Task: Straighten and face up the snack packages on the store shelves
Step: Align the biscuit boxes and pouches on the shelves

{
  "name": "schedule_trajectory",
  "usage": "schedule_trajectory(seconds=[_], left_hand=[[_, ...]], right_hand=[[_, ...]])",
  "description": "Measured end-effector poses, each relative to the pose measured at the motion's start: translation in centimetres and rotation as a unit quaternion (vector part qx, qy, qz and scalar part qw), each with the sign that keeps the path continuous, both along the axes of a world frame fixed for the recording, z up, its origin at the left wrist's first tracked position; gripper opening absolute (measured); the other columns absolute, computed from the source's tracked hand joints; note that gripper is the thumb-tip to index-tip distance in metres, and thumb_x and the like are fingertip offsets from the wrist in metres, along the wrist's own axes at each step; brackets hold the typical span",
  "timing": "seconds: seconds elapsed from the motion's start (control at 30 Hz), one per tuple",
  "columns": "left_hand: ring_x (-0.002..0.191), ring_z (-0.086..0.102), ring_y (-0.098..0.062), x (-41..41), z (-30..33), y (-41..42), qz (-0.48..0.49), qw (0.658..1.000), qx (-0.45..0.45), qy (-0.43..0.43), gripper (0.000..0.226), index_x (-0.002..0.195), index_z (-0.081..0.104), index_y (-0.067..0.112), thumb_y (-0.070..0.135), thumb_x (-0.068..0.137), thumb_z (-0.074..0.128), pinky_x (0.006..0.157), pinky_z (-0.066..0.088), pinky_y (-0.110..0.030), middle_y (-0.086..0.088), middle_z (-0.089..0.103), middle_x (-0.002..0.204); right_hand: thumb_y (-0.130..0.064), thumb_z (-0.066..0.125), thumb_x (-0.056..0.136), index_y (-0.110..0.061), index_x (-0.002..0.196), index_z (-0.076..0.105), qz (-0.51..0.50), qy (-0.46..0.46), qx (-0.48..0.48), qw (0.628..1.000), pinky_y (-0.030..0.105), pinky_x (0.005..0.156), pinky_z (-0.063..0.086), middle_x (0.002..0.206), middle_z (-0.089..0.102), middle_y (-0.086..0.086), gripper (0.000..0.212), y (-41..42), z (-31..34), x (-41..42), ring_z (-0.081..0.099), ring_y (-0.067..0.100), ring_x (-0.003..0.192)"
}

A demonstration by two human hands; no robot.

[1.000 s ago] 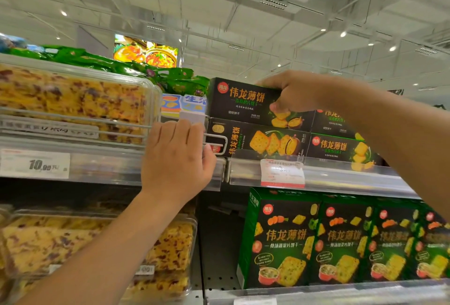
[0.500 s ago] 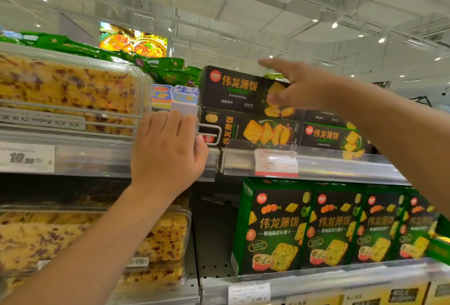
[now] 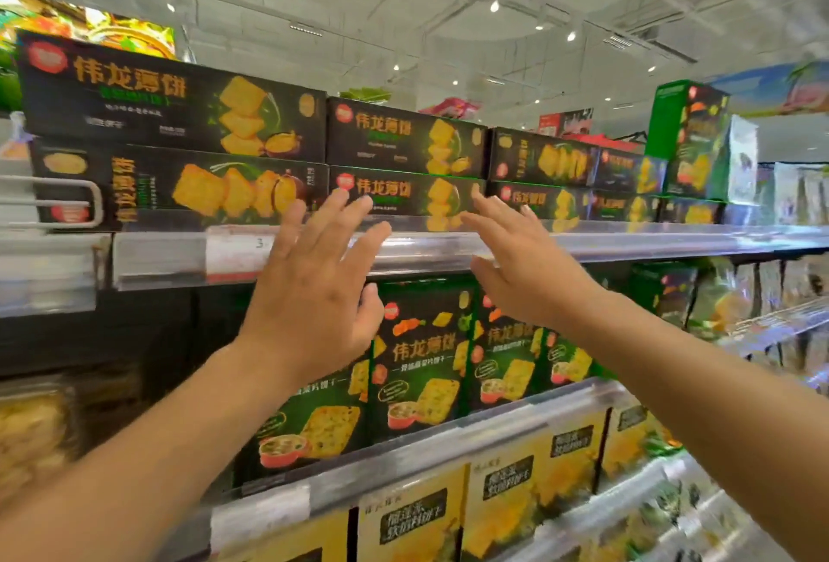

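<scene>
Black cracker boxes are stacked two high along the top shelf. The second stack has an upper box and a lower box. My left hand is raised in front of the shelf rail, fingers spread, fingertips near the lower box's left end. My right hand is also spread, fingertips at that box's right end. Neither hand holds anything. The leftmost stack has a top box over a box showing a different face.
Green cracker boxes stand on the shelf below, with yellow boxes under them. A wire divider sits at far left. One green box stands upright on the top shelf at right. A price tag hangs on the rail.
My view has shifted right and closer. My left hand left the shelf rail by the divider and rose. My right hand came off the top-left box; both now hover spread before the second stack.
</scene>
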State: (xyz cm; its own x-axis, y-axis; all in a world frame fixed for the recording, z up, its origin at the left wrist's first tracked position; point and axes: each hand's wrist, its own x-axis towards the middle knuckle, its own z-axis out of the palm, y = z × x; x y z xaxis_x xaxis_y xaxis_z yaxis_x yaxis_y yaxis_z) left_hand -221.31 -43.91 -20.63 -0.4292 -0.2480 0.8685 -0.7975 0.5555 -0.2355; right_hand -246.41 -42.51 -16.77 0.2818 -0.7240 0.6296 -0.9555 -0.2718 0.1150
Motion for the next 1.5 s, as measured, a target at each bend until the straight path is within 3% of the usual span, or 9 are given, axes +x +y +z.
schedule_trajectory(seconds=[0.23, 0.43, 0.53, 0.7, 0.83, 0.97, 1.17, 1.3, 1.5], left_hand=[[0.139, 0.029, -0.04, -6.3, -0.4, -2.0, 0.196, 0.978, 0.066, -0.037, 0.068, 0.137, 0.047, 0.005, 0.028, 0.074, 0.06, 0.112, 0.02, -0.058, -0.022, 0.036, 0.149], [0.138, 0.026, -0.045, -9.8, -0.8, -1.3, 0.238, 0.966, 0.091, 0.051, 0.068, 0.125, 0.052, -0.003, 0.036, 0.07, 0.05, 0.11, 0.022, -0.062, -0.028, 0.036, 0.144], [0.142, 0.019, -0.045, -13.0, -0.9, -0.9, 0.222, 0.968, 0.1, 0.066, 0.065, 0.128, 0.052, -0.002, 0.032, 0.072, 0.05, 0.114, 0.012, -0.062, -0.028, 0.03, 0.15], [0.143, 0.027, -0.038, -20.2, 0.1, -1.0, 0.102, 0.991, 0.087, -0.003, 0.061, 0.134, 0.053, 0.009, 0.029, 0.077, 0.053, 0.114, 0.02, -0.06, -0.019, 0.038, 0.15], [0.143, 0.029, -0.035, -25.2, 0.5, -2.5, 0.037, 0.996, 0.078, -0.036, 0.059, 0.135, 0.054, 0.012, 0.029, 0.078, 0.055, 0.114, 0.021, -0.056, -0.016, 0.041, 0.15], [0.141, 0.035, -0.037, -30.0, 0.6, -5.2, 0.007, 0.995, 0.062, -0.075, 0.06, 0.134, 0.055, 0.01, 0.024, 0.076, 0.067, 0.114, 0.024, -0.057, -0.018, 0.044, 0.148], [0.136, 0.042, -0.037, -35.6, -0.5, -8.0, 0.077, 0.991, 0.027, -0.106, 0.063, 0.132, 0.057, 0.007, 0.033, 0.075, 0.066, 0.112, 0.028, -0.059, -0.018, 0.05, 0.144], [0.137, 0.039, -0.039, -38.5, -1.5, -9.4, 0.114, 0.99, -0.003, -0.086, 0.063, 0.134, 0.055, 0.005, 0.033, 0.077, 0.06, 0.112, 0.027, -0.058, -0.02, 0.046, 0.146], [0.141, 0.032, -0.043, -43.2, -3.6, -10.0, 0.194, 0.981, -0.014, -0.007, 0.07, 0.139, 0.048, 0.004, 0.029, 0.075, 0.06, 0.114, 0.019, -0.062, -0.023, 0.039, 0.15]], right_hand=[[-0.026, 0.039, 0.103, -0.033, 0.155, 0.01, -0.031, -0.004, 0.064, 0.997, 0.053, 0.118, 0.005, 0.164, -0.003, 0.001, 0.06, -3.7, -2.7, -12.7, 0.0, 0.027, 0.151], [-0.019, 0.05, 0.094, -0.029, 0.155, 0.011, 0.031, -0.027, -0.016, 0.999, 0.055, 0.12, 0.007, 0.164, 0.004, 0.002, 0.073, -5.1, -5.7, -14.1, 0.0, 0.029, 0.151], [-0.018, 0.057, 0.087, -0.032, 0.154, 0.008, 0.041, -0.027, -0.044, 0.998, 0.048, 0.118, -0.003, 0.165, 0.002, 0.0, 0.084, -5.8, -6.4, -14.3, -0.004, 0.026, 0.151], [-0.019, 0.063, 0.078, -0.031, 0.154, 0.002, 0.068, -0.008, -0.055, 0.996, 0.047, 0.118, -0.007, 0.164, -0.004, -0.003, 0.098, -6.5, -6.9, -15.3, -0.011, 0.021, 0.15], [-0.02, 0.061, 0.08, -0.023, 0.154, 0.013, 0.101, -0.014, -0.04, 0.994, 0.038, 0.119, -0.005, 0.164, 0.002, -0.001, 0.088, -6.4, -7.2, -18.4, -0.007, 0.015, 0.15], [-0.022, 0.059, 0.084, -0.021, 0.154, 0.02, 0.008, -0.066, -0.029, 0.997, 0.037, 0.122, 0.002, 0.164, 0.005, -0.001, 0.08, -6.6, -7.1, -25.6, -0.001, 0.016, 0.151], [-0.008, 0.056, 0.088, -0.018, 0.152, 0.027, -0.07, -0.081, -0.035, 0.994, 0.04, 0.123, 0.007, 0.163, 0.011, 0.005, 0.071, -7.9, -5.8, -35.0, 0.003, 0.022, 0.151], [0.003, 0.049, 0.087, -0.014, 0.147, 0.039, -0.026, -0.085, -0.092, 0.992, 0.046, 0.121, 0.015, 0.16, 0.024, 0.007, 0.063, -10.1, -5.4, -38.5, 0.011, 0.024, 0.15], [-0.018, 0.042, 0.09, -0.014, 0.14, 0.051, 0.078, -0.101, -0.209, 0.97, 0.045, 0.112, 0.029, 0.15, 0.043, 0.008, 0.052, -13.3, -7.6, -41.1, 0.036, 0.026, 0.141]])
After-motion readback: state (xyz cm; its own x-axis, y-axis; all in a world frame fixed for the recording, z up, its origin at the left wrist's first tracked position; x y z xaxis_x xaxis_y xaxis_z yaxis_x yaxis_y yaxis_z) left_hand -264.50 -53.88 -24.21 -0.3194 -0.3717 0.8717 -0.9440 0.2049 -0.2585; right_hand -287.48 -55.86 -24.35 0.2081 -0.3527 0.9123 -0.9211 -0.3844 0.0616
